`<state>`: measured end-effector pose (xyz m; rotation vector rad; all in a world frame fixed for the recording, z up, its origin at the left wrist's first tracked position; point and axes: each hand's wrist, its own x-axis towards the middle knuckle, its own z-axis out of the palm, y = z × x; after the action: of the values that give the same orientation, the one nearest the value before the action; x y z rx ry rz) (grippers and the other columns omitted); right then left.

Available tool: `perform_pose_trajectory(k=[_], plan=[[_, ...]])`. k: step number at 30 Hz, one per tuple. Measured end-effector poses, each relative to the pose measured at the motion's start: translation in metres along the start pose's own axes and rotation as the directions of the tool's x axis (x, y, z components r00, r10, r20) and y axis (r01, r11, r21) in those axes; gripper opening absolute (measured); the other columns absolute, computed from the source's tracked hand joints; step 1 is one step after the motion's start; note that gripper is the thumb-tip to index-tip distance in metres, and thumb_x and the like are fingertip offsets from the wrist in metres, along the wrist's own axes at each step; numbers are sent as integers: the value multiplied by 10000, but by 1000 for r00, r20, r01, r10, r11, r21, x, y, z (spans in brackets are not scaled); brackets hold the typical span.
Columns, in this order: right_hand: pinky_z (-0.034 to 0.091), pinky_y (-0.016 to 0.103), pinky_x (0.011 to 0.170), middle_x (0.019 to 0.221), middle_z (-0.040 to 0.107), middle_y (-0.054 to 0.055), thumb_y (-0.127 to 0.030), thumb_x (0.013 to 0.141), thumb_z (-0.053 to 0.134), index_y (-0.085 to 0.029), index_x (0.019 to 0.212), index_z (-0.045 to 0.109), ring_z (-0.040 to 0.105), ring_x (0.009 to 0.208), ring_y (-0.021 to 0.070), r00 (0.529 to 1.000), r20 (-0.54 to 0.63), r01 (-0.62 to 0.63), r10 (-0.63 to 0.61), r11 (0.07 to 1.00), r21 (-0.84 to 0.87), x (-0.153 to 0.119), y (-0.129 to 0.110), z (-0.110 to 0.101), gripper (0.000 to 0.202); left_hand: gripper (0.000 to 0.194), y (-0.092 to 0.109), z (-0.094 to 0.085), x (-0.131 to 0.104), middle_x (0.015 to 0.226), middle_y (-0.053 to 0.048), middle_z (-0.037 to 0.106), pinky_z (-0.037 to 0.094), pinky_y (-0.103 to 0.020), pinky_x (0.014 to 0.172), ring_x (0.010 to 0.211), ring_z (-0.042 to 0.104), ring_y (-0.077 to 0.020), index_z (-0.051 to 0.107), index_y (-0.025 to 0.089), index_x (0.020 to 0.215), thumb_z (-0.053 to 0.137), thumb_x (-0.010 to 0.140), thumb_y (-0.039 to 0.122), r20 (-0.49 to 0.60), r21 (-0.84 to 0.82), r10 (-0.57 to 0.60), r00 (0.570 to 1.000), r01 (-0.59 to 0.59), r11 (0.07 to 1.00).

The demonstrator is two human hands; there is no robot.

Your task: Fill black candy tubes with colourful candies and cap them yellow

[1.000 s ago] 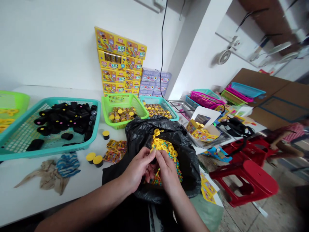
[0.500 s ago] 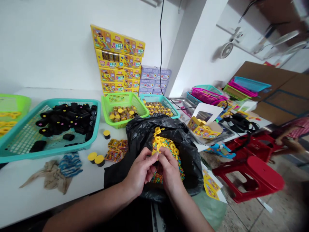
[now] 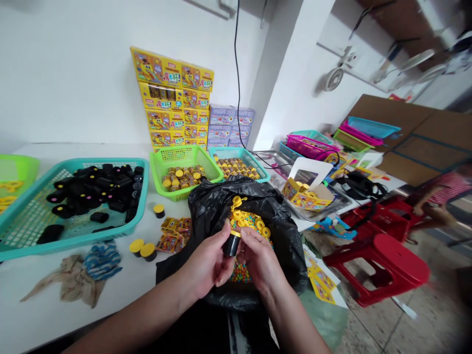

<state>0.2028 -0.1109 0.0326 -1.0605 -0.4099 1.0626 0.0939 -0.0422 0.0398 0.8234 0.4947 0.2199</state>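
A long white table [image 3: 129, 275] stood against a white wall [image 3: 73, 64]. At its back rose a stack of printed yellow boxes [image 3: 165, 98], beside shorter lilac boxes [image 3: 221, 130]. In front sat a teal rectangular plastic basket of black pieces [image 3: 84, 241], a lime-green plastic basket [image 3: 217, 173] and a smaller light-blue basket [image 3: 266, 174], both with small yellow-lidded jars. Nearer lay a crumpled beige cloth [image 3: 75, 282] touching a blue-and-white striped cloth [image 3: 102, 260].

Over an open black plastic bag [image 3: 199, 211] holding yellow plastic rings and coloured beads, the left hand [image 3: 212, 255] grasped a small black cup with a yellow lid [image 3: 231, 244]; the right hand's [image 3: 258, 253] fingertips were at the lid's edge.

To the right were a red plastic stool [image 3: 398, 265], a white wall fan [image 3: 334, 78] and large brown boards [image 3: 401, 123].

The hands hid part of the beads, and the cup's contents could not be seen. A green basket [image 3: 22, 172] was cut off at the left edge; a person in a striped red top [image 3: 448, 189] was blurred and partly out of view.
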Motion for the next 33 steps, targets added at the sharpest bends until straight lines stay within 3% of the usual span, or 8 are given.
perform_pose_trajectory(k=[3, 13, 17, 21, 24, 29, 33], plan=[[286, 176, 407, 569, 559, -28, -387, 671, 815, -147, 715, 683, 456, 476, 66, 1000, -12, 25, -25, 999, 34, 0, 1, -2, 277, 560, -1, 0, -2, 405, 56, 440, 197, -163, 260, 243, 339, -67, 500, 184, 758, 423, 824, 735, 36, -25, -31, 999, 32, 999], [288, 172, 407, 534, 555, -25, -394, 628, 843, -137, 680, 691, 448, 450, 60, 998, -55, 45, -43, 999, 26, 0, 3, -3, 304, 399, -8, -5, -3, 483, 44, 497, 242, -156, 275, 271, 382, -72, 500, 190, 878, 443, 905, 584, 69, -29, 61, 996, -59, 998], [290, 168, 401, 550, 569, -17, -356, 649, 834, -140, 714, 697, 470, 468, 71, 1000, -23, 13, -11, 997, 77, 1, 4, -6, 264, 324, -7, -8, -6, 526, 41, 509, 261, -148, 279, 290, 383, -59, 499, 187, 869, 488, 908, 508, 72, -27, 100, 992, -98, 995], [280, 172, 384, 541, 553, -20, -339, 645, 835, -140, 712, 688, 454, 449, 73, 1000, 4, -14, 13, 993, 121, 1, 3, -6, 256, 317, -6, -6, -10, 538, 50, 484, 258, -133, 275, 320, 398, -54, 505, 180, 846, 554, 877, 492, 55, 55, 127, 990, -130, 990], [292, 176, 389, 540, 528, -31, -331, 637, 838, -149, 682, 670, 433, 446, 69, 1000, -15, -2, 4, 992, 129, 0, 1, -4, 252, 344, -7, -2, -13, 671, 17, 545, 321, -131, 293, 439, 532, -84, 516, 173, 865, 593, 851, 509, -6, 175, 192, 981, -188, 966], [308, 194, 437, 598, 542, -31, -340, 711, 782, -182, 760, 690, 435, 478, 81, 997, -40, 60, -60, 998, -6, -5, 1, -3, 189, 377, -11, 2, -12, 752, 11, 571, 355, -144, 301, 492, 580, -105, 493, 187, 960, 638, 817, 504, -22, 273, 251, 968, -235, 933], [396, 239, 583, 748, 625, 2, -362, 811, 701, -238, 924, 735, 550, 653, 130, 957, 68, 290, -283, 907, -305, -10, 0, -6, 171, 333, -9, -2, -12, 623, 49, 525, 295, -127, 293, 403, 487, -74, 469, 199, 918, 577, 860, 509, -12, 156, 229, 973, -224, 962]])
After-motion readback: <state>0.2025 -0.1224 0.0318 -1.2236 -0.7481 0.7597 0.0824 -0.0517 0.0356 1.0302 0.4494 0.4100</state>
